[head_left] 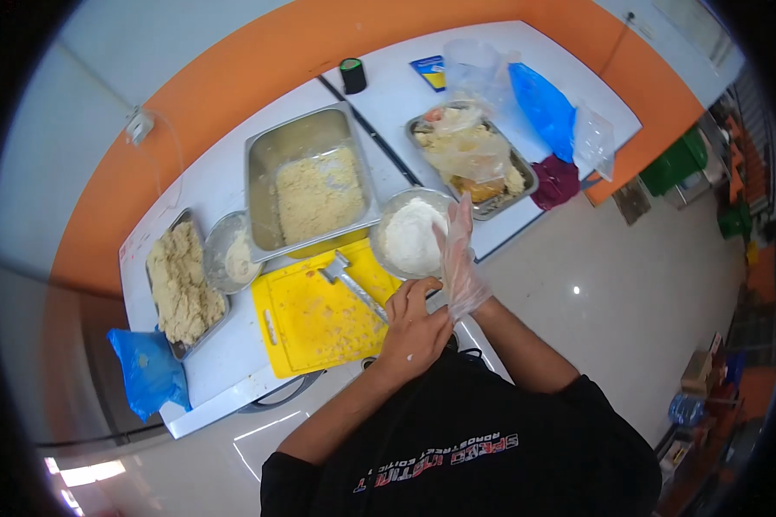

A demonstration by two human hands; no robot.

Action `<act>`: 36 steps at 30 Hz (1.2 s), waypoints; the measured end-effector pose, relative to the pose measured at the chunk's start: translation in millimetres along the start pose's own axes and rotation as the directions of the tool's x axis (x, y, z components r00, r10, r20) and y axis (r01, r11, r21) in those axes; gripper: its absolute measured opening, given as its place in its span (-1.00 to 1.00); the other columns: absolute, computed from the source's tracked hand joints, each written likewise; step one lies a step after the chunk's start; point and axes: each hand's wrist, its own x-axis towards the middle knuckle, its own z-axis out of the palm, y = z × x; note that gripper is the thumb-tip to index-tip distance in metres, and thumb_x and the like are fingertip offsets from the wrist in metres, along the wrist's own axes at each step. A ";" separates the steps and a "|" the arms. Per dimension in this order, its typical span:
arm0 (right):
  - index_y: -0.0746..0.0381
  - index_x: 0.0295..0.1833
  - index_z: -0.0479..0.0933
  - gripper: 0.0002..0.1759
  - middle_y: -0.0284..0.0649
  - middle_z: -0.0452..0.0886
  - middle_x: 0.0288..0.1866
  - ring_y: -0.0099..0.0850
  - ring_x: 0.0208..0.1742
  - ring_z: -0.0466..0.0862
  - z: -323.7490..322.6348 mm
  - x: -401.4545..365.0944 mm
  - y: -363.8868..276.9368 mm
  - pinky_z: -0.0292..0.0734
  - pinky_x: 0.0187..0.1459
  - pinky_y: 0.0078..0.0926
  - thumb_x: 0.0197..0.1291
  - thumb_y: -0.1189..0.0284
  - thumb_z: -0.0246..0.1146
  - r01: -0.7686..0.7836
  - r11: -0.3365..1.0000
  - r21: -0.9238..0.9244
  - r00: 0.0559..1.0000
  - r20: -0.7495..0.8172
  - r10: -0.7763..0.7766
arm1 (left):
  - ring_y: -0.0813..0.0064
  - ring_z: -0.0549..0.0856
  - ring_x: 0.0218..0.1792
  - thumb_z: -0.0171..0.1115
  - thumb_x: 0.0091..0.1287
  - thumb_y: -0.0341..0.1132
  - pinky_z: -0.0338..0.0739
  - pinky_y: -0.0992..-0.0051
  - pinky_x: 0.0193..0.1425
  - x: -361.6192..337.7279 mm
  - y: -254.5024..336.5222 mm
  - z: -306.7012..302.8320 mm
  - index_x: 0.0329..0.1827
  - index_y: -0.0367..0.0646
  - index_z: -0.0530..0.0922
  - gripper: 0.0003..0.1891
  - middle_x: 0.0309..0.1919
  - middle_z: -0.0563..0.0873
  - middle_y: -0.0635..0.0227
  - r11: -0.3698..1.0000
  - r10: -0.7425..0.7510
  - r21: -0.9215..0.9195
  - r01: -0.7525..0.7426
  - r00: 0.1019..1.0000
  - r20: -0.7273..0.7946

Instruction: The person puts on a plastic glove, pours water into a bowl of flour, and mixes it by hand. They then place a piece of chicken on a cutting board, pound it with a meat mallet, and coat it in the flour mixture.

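My right hand (pixel 459 254) wears a clear plastic glove, its fingers stretched out beside the bowl of white flour (pixel 412 237). Bare and with bent fingers, my left hand (pixel 416 332) pinches the glove's cuff (pixel 469 302) near the right wrist. Just left of my hands, a metal meat mallet (pixel 353 286) lies on the yellow cutting board (pixel 319 319), which has scattered bits on it. Behind the board stands a deep steel pan (pixel 263 185) with crumbs in its bottom.
At the left are a tray of breaded pieces (pixel 181 284), a small bowl (pixel 220 250) and a blue bag (pixel 149 370). A tray with food and plastic (pixel 526 177), another blue bag (pixel 543 108) and a dark red cloth (pixel 556 183) lie at the right.
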 end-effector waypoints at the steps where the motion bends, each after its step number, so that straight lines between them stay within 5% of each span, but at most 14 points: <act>1: 0.10 0.63 -0.31 -0.07 -0.11 -0.28 0.66 -0.20 0.64 -0.15 9.8 1.4 0.6 0.04 0.51 -0.13 0.39 0.06 0.08 -0.086 0.983 0.161 0.995 -0.033 0.092 | -0.06 0.29 0.28 0.29 0.23 -0.33 0.12 0.02 0.34 -2.3 -2.8 -5.4 -0.05 -0.10 0.64 -0.76 0.22 0.38 0.04 1.000 -0.003 0.000 0.003 1.000 0.005; 2: 0.09 0.63 -0.32 -0.09 -0.12 -0.29 0.66 -0.25 0.65 -0.23 19.0 5.5 1.5 0.05 0.50 -0.14 0.41 0.07 0.05 -0.165 0.934 0.318 0.981 -0.046 0.189 | -0.06 0.29 0.28 0.29 0.23 -0.33 0.12 0.02 0.34 -6.5 -6.5 -10.3 -0.05 -0.10 0.64 -0.76 0.22 0.38 0.04 1.000 -0.020 0.014 0.020 1.000 -0.013; 3: 0.08 0.63 -0.31 -0.11 -0.10 -0.18 0.64 -0.27 0.59 0.07 22.5 14.0 7.1 0.14 0.45 -0.14 0.42 0.14 0.07 -0.146 0.935 0.323 0.983 -0.062 0.175 | -0.07 0.28 0.30 0.28 0.23 -0.34 0.12 0.02 0.36 -13.2 -10.3 -15.2 -0.03 -0.10 0.64 -0.75 0.23 0.38 0.02 0.999 -0.053 0.010 0.053 0.998 -0.023; 4: 0.08 0.63 -0.31 -0.11 -0.10 -0.18 0.64 -0.27 0.59 0.07 28.2 26.8 -6.9 0.14 0.45 -0.14 0.42 0.14 0.07 -0.150 0.930 0.335 0.985 -0.035 0.171 | -0.08 0.26 0.32 0.28 0.23 -0.35 0.11 0.02 0.37 -21.5 -14.9 -20.2 -0.01 -0.10 0.63 -0.74 0.24 0.38 0.00 0.996 -0.087 0.004 0.088 0.996 -0.033; 6: 0.15 0.60 -0.05 -0.23 -0.10 0.20 0.49 -0.30 0.36 0.41 33.3 52.6 -33.4 0.29 0.34 -0.21 0.41 0.23 0.11 -0.492 0.810 0.321 0.848 -0.037 0.529 | -0.08 0.24 0.35 0.27 0.24 -0.36 0.10 0.03 0.39 -43.7 -34.6 -35.6 0.00 -0.10 0.62 -0.73 0.26 0.35 -0.02 0.979 -0.196 0.026 0.201 0.971 -0.137; 7: 0.15 0.60 -0.05 -0.23 -0.10 0.20 0.49 -0.30 0.36 0.41 34.1 63.5 -29.8 0.29 0.34 -0.21 0.41 0.23 0.11 -0.491 0.810 0.322 0.851 -0.021 0.524 | -0.08 0.22 0.37 0.26 0.24 -0.36 0.08 0.03 0.41 -59.0 -48.0 -42.6 0.02 -0.11 0.61 -0.73 0.29 0.33 -0.05 0.956 -0.281 0.025 0.293 0.935 -0.219; 9: 0.21 0.45 0.27 -0.43 -0.18 0.52 0.17 -0.37 0.10 0.57 37.0 88.6 -23.1 0.40 0.22 -0.33 0.37 0.32 0.15 0.043 0.946 -0.320 0.990 0.140 0.002 | -0.05 0.18 0.40 0.25 0.25 -0.38 0.05 0.05 0.44 -105.7 -97.9 -44.0 0.07 -0.12 0.57 -0.69 0.33 0.28 -0.06 0.849 -0.470 0.002 0.529 0.756 -0.456; 13: 0.25 0.27 0.44 -0.57 0.01 0.58 0.09 -0.23 0.10 0.61 96.8 148.0 -32.0 0.49 0.15 -0.35 0.32 0.38 0.14 0.001 0.915 -0.403 0.929 0.340 0.148 | -0.02 0.24 0.35 0.12 0.39 -0.33 0.04 0.04 0.44 -228.1 -219.4 -57.9 0.06 -0.17 0.55 -0.76 0.32 0.28 -0.07 0.567 -0.475 -0.020 0.824 0.306 -0.825; 16: 0.27 0.27 0.42 -0.53 0.14 0.58 0.12 -0.07 0.17 0.59 142.8 181.8 53.1 0.49 0.17 -0.28 0.24 0.44 0.15 0.266 0.687 -0.676 0.755 0.590 0.287 | -0.09 0.18 0.36 0.09 0.39 -0.32 0.01 -0.03 0.44 -279.2 -244.8 -85.0 0.12 -0.24 0.49 -0.70 0.33 0.24 -0.07 0.406 -0.485 0.070 0.911 0.279 -0.829; 18: 0.29 0.26 0.43 -0.45 0.16 0.58 0.14 -0.08 0.17 0.61 172.3 192.8 69.8 0.53 0.11 -0.29 0.11 0.43 0.24 0.214 0.559 -0.801 0.608 0.557 0.566 | -0.10 0.17 0.37 0.08 0.40 -0.29 0.01 -0.06 0.44 -292.6 -257.0 -90.5 0.18 -0.23 0.46 -0.66 0.34 0.23 -0.08 0.385 -0.532 0.101 0.917 0.310 -0.788; 20: 0.27 0.29 0.42 -0.34 0.15 0.58 0.14 -0.08 0.13 0.64 190.8 204.0 151.9 0.57 0.05 -0.26 -0.02 0.43 0.32 0.396 0.382 -0.835 0.506 0.546 0.668 | -0.10 0.16 0.38 0.07 0.41 -0.27 0.01 -0.07 0.43 -294.0 -261.1 -88.6 0.20 -0.24 0.44 -0.64 0.35 0.22 -0.08 0.403 -0.526 0.111 0.908 0.329 -0.784; 24: 0.30 0.18 0.50 -0.43 0.13 0.63 0.08 -0.06 0.14 0.64 212.7 214.2 199.9 0.56 0.10 -0.30 -0.07 0.56 0.24 0.355 0.267 -0.896 0.515 0.426 0.744 | -0.09 0.15 0.40 0.04 0.42 -0.21 0.02 -0.07 0.43 -305.3 -271.4 -86.7 0.24 -0.28 0.39 -0.58 0.38 0.20 -0.07 0.410 -0.507 0.121 0.904 0.336 -0.794; 27: 0.29 0.16 0.51 -0.49 0.14 0.62 0.08 -0.04 0.11 0.65 213.6 221.2 229.2 0.55 0.10 -0.27 -0.01 0.54 0.21 0.265 0.485 -0.834 0.620 0.532 0.576 | -0.07 0.14 0.41 -0.05 0.46 -0.05 -0.04 -0.04 0.46 -305.6 -273.0 -88.0 0.26 -0.29 0.37 -0.50 0.39 0.20 -0.05 0.390 -0.552 0.085 0.917 0.307 -0.775; 36: 0.31 0.13 0.49 -0.51 0.10 0.63 0.01 0.00 0.03 0.64 254.9 210.8 172.5 0.49 0.09 -0.12 0.31 0.13 0.10 0.547 0.401 -0.735 0.585 0.678 0.445 | -0.06 0.19 0.39 -0.01 0.40 -0.09 -0.01 -0.02 0.44 -300.3 -274.1 -94.0 0.24 -0.25 0.39 -0.52 0.37 0.26 -0.03 0.349 -0.581 0.107 0.931 0.305 -0.755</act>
